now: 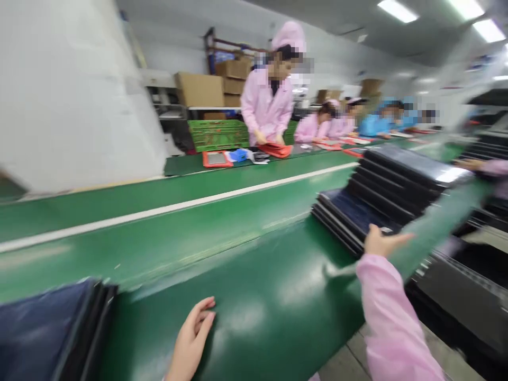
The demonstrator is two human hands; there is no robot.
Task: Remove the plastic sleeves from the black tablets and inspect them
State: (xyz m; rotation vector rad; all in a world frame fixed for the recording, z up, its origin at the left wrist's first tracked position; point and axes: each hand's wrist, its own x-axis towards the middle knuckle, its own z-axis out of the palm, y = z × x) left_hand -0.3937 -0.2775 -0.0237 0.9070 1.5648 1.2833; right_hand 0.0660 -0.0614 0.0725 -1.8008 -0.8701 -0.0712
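My left hand (192, 338) lies flat and open on the green work surface (254, 296) near its front edge, holding nothing. My right hand (383, 242), in a pink sleeve, reaches to the right with fingers stretched out. It touches the near corner of a stack of dark flat panels (381, 196) that leans in overlapping layers. Motion blur smears the fingertips. Another dark stack (47, 328) sits at the lower left, beside my left hand.
A green conveyor belt (166, 211) with a white stripe runs across the middle. Across it a person in a pink coat and cap (268, 100) handles red items; others sit further right. Green crates (217, 135) and cardboard boxes (200, 89) stand behind. Black trays (464, 286) at right.
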